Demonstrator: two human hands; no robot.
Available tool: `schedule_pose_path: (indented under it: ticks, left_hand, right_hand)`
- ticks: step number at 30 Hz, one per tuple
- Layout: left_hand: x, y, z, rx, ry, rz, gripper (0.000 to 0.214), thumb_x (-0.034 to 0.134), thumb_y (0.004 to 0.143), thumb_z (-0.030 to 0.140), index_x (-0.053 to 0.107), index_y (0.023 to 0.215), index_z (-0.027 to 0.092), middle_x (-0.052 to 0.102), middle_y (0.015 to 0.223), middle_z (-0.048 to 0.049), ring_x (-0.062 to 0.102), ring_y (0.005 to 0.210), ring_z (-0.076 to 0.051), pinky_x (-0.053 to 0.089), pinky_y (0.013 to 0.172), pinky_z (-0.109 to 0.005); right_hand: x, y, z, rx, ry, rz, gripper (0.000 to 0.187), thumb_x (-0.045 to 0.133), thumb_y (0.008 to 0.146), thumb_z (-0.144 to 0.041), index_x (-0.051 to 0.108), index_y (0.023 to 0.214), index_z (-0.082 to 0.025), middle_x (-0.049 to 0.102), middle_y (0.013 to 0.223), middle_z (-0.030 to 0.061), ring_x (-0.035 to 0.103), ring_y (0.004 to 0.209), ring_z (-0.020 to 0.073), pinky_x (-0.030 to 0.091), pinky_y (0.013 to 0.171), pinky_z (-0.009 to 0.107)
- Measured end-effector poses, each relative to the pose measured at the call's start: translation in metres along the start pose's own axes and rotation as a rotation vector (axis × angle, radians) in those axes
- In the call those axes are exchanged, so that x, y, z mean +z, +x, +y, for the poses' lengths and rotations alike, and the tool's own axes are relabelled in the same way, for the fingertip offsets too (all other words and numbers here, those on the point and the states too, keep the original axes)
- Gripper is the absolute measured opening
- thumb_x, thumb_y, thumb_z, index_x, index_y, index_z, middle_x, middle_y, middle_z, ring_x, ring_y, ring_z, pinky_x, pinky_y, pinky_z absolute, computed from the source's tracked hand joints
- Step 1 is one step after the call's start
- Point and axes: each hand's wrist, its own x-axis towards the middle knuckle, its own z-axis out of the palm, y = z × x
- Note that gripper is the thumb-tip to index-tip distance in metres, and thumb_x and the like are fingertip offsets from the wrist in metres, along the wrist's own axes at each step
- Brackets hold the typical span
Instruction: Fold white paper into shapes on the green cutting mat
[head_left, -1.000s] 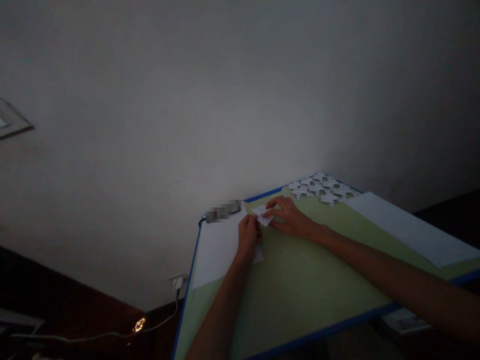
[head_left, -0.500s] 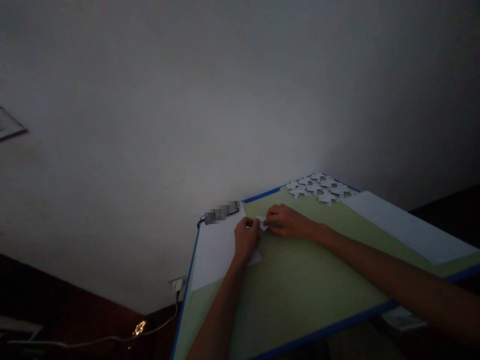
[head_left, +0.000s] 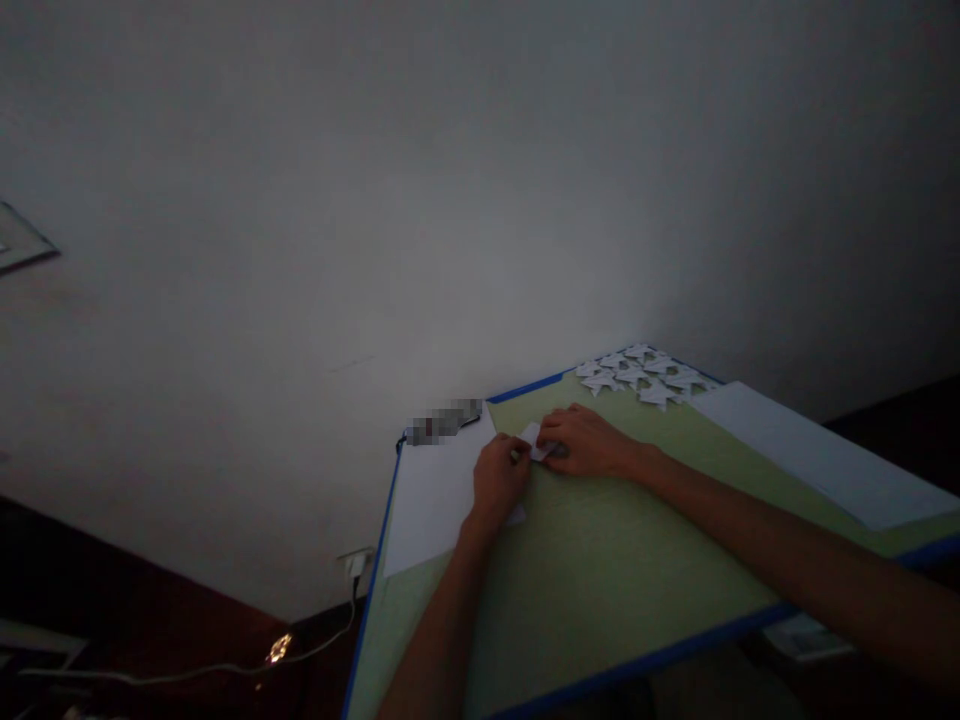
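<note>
Between my two hands is a small piece of folded white paper [head_left: 535,441], held just above the green tabletop [head_left: 600,560]. My left hand [head_left: 500,475] pinches its near left side with thumb and fingertips. From the right, my right hand [head_left: 581,440] grips the other side with curled fingers, which cover part of the paper. A small white paper scrap [head_left: 516,515] shows partly from behind my left wrist. Several folded white paper stars [head_left: 632,376] lie grouped at the table's far corner.
White sheets [head_left: 431,515] lie at the table's left, with a blurred-out dark object [head_left: 444,422] at their far end. More white paper [head_left: 817,455] lies along the right side. The wall [head_left: 450,200] stands behind the table. A plugged-in white cable [head_left: 352,610] runs down at left.
My left hand has shifted slightly right, closer to my right hand. The folded paper between them has turned and shows a larger face.
</note>
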Motion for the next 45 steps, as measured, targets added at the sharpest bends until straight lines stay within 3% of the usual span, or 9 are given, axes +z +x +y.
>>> schedule_pose_path:
  ticks: [5, 11, 14, 19, 28, 32, 37, 41, 45]
  left_hand:
    - [0.0, 0.0, 0.0, 0.027, 0.026, -0.022, 0.022, 0.06, 0.084, 0.011, 0.078, 0.092, 0.02, 0.071, 0.092, -0.0075, 0.06, 0.073, -0.018, 0.044, 0.076, -0.03]
    - [0.004, -0.001, -0.005, 0.042, 0.078, -0.035, 0.025, 0.058, 0.085, 0.014, 0.08, 0.095, 0.021, 0.069, 0.096, -0.0092, 0.062, 0.08, -0.021, 0.045, 0.077, -0.031]
    - [0.004, 0.002, -0.007, 0.014, 0.056, -0.043, 0.027, 0.057, 0.085, 0.013, 0.08, 0.094, 0.021, 0.07, 0.097, -0.0093, 0.064, 0.082, -0.021, 0.047, 0.08, -0.032]
    - [0.002, 0.005, -0.004, -0.03, 0.039, -0.05, 0.022, 0.06, 0.085, 0.015, 0.08, 0.092, 0.02, 0.072, 0.095, -0.0086, 0.064, 0.078, -0.019, 0.048, 0.081, -0.032]
    - [-0.002, 0.005, -0.002, -0.046, -0.022, -0.094, 0.02, 0.069, 0.085, 0.037, 0.075, 0.087, 0.017, 0.073, 0.089, -0.0057, 0.065, 0.073, -0.017, 0.048, 0.072, -0.029]
    - [-0.001, 0.004, -0.008, 0.025, -0.003, -0.101, 0.012, 0.07, 0.086, 0.03, 0.073, 0.088, 0.019, 0.071, 0.091, -0.004, 0.063, 0.073, -0.016, 0.047, 0.073, -0.028]
    - [0.001, 0.003, -0.008, 0.035, 0.071, -0.046, 0.012, 0.064, 0.09, 0.026, 0.07, 0.084, 0.018, 0.069, 0.085, -0.0039, 0.062, 0.073, -0.016, 0.044, 0.072, -0.029]
    - [0.002, 0.0, -0.002, -0.012, 0.128, -0.03, 0.013, 0.063, 0.092, 0.028, 0.069, 0.086, 0.018, 0.07, 0.086, -0.0054, 0.062, 0.076, -0.019, 0.043, 0.073, -0.03]
    - [0.003, -0.002, 0.002, -0.045, 0.185, -0.015, 0.013, 0.06, 0.094, 0.029, 0.068, 0.088, 0.019, 0.071, 0.091, -0.0079, 0.063, 0.084, -0.022, 0.042, 0.073, -0.031]
  right_hand:
    - [0.005, 0.0, 0.001, -0.106, 0.09, -0.023, 0.01, 0.068, 0.09, -0.023, 0.075, 0.096, -0.024, 0.073, 0.102, 0.0053, 0.065, 0.1, 0.0217, 0.038, 0.087, 0.035]
    - [0.006, 0.001, 0.0, -0.086, 0.107, -0.04, 0.02, 0.061, 0.097, -0.025, 0.074, 0.111, -0.021, 0.073, 0.103, 0.0089, 0.065, 0.099, 0.0222, 0.043, 0.087, 0.035]
    - [0.007, 0.001, -0.001, -0.068, 0.138, -0.027, 0.02, 0.06, 0.098, -0.026, 0.075, 0.109, -0.018, 0.072, 0.1, 0.0102, 0.064, 0.097, 0.0223, 0.045, 0.085, 0.034]
    - [0.015, 0.002, 0.003, -0.036, 0.188, 0.003, 0.017, 0.063, 0.096, -0.024, 0.077, 0.099, -0.017, 0.071, 0.097, 0.0099, 0.063, 0.093, 0.0216, 0.046, 0.083, 0.033]
    - [0.022, 0.003, 0.008, 0.059, 0.221, 0.016, 0.011, 0.068, 0.091, -0.023, 0.078, 0.093, -0.017, 0.07, 0.094, 0.0087, 0.065, 0.088, 0.0206, 0.047, 0.079, 0.03]
    - [0.017, 0.003, 0.006, 0.046, 0.287, 0.036, 0.01, 0.069, 0.087, -0.02, 0.078, 0.091, -0.018, 0.07, 0.093, 0.0074, 0.065, 0.087, 0.02, 0.048, 0.08, 0.03]
    - [0.013, 0.003, 0.012, 0.071, 0.394, 0.048, 0.029, 0.063, 0.074, -0.003, 0.077, 0.094, -0.018, 0.068, 0.094, 0.0053, 0.065, 0.081, 0.0163, 0.048, 0.074, 0.026]
    - [0.014, 0.003, 0.016, 0.071, 0.358, 0.034, 0.017, 0.064, 0.075, -0.006, 0.075, 0.085, -0.015, 0.067, 0.092, 0.0072, 0.064, 0.082, 0.0184, 0.048, 0.076, 0.029]
    - [0.017, 0.002, 0.019, 0.044, 0.306, 0.045, 0.01, 0.07, 0.079, -0.017, 0.074, 0.088, -0.016, 0.066, 0.097, 0.0094, 0.062, 0.094, 0.0235, 0.049, 0.086, 0.036]
